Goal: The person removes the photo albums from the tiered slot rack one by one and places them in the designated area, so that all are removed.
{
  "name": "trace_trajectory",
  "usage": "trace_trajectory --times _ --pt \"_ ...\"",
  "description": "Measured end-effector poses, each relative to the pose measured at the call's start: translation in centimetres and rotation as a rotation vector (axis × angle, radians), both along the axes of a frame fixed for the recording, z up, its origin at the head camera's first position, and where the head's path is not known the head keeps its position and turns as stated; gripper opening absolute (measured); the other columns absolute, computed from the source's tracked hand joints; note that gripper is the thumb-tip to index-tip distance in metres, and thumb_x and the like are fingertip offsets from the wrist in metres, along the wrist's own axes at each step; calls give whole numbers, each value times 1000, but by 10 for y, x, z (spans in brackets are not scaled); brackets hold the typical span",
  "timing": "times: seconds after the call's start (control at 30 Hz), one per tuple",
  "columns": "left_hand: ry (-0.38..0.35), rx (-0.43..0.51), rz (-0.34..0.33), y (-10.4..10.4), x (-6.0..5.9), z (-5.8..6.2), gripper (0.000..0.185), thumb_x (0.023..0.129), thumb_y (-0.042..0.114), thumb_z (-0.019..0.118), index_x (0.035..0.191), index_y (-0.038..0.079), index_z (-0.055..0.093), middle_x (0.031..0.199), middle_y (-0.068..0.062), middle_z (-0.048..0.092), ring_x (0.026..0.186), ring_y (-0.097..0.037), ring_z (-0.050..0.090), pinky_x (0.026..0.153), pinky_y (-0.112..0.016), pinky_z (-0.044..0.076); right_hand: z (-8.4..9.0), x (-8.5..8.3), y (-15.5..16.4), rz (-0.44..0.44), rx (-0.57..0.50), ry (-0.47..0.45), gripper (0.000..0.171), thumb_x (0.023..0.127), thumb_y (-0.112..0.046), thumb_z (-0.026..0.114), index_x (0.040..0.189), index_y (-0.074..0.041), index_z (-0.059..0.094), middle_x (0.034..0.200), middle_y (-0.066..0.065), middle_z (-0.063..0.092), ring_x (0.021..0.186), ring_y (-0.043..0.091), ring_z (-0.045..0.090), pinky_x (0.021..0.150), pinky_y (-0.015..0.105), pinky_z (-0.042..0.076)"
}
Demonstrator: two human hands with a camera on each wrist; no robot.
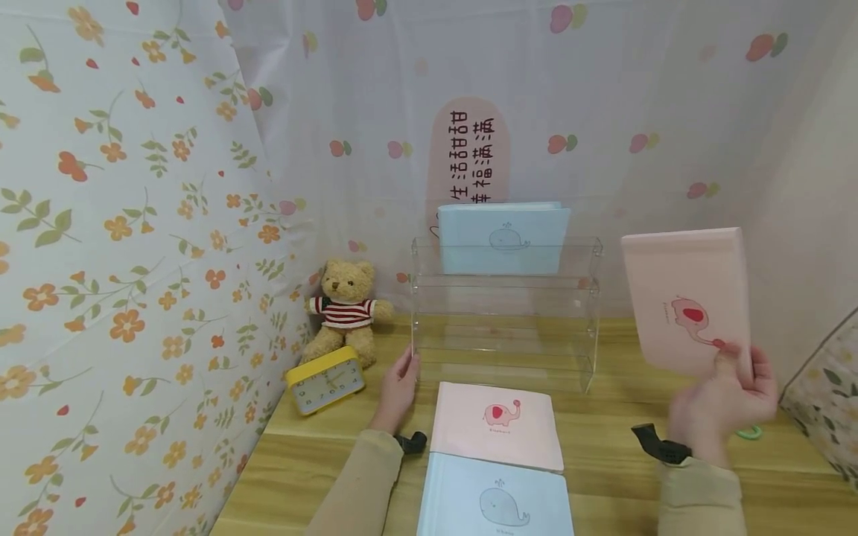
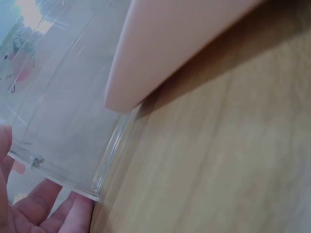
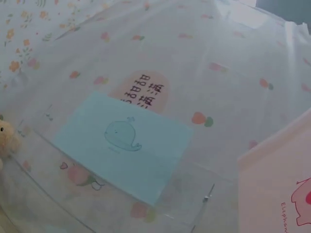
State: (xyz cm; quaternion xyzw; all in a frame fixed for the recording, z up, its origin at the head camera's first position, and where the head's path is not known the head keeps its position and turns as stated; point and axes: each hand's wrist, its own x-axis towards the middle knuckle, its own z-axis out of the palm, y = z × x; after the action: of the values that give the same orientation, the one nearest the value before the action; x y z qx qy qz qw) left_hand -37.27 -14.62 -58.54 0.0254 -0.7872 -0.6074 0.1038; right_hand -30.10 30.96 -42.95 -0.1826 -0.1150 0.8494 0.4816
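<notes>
Pink elephant notebook [image 1: 687, 298] held up right of the clear acrylic rack [image 1: 504, 316]

Right hand [image 1: 724, 402] pinches its lower edge; the pale pink cover shows a red-eared elephant, small lettering unreadable. Left hand [image 1: 398, 388], fingers straight, touches the rack's left side.

Counter [image 1: 623, 454] looks like matte light wood grain, the stepped rack [image 1: 504, 327] is clear glossy acrylic, and the teddy [image 1: 345, 309] is fuzzy plush.
</notes>
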Motion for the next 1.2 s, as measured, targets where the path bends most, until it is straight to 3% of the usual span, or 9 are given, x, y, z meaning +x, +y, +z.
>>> trace_trajectory --times 0.17,0.43,0.6,0.8,1.2 --pt "14 3 -1 0 1 0 51 115 42 60 161 20 58 161 -15 61 150 -39 58 124 -60 49 -11 0 7 26 1 -85 32 85 18 83 110 2 71 106 11 68 97 23 68 86 23 63" --pt "32 17 13 -1 -1 -6 52 114 40 62 160 16 59 155 -16 67 144 -39 64 121 -60 52 -37 -12 9 120 72 -330 41 78 1 98 112 -8 78 118 4 71 113 16 65 87 16 62" --pt "32 10 22 -2 1 -3 50 114 37 63 160 17 60 155 -16 66 144 -39 64 121 -60 52 -48 -17 7 161 105 -365 38 79 -2 98 111 -9 79 118 3 71 111 15 67 89 18 64" --pt "20 4 -1 0 -1 -2 51 115 37 61 162 17 57 158 -16 64 147 -40 61 123 -60 49 -56 -17 8 200 136 -399 25 88 1 89 109 -10 78 115 2 72 105 14 70 91 18 64" --pt "14 14 -8 1 0 1 51 115 39 60 162 19 57 158 -15 65 147 -39 61 124 -60 49 -71 -27 3 313 187 -498 27 98 -1 79 120 -16 79 126 -1 64 119 13 64 82 13 61"
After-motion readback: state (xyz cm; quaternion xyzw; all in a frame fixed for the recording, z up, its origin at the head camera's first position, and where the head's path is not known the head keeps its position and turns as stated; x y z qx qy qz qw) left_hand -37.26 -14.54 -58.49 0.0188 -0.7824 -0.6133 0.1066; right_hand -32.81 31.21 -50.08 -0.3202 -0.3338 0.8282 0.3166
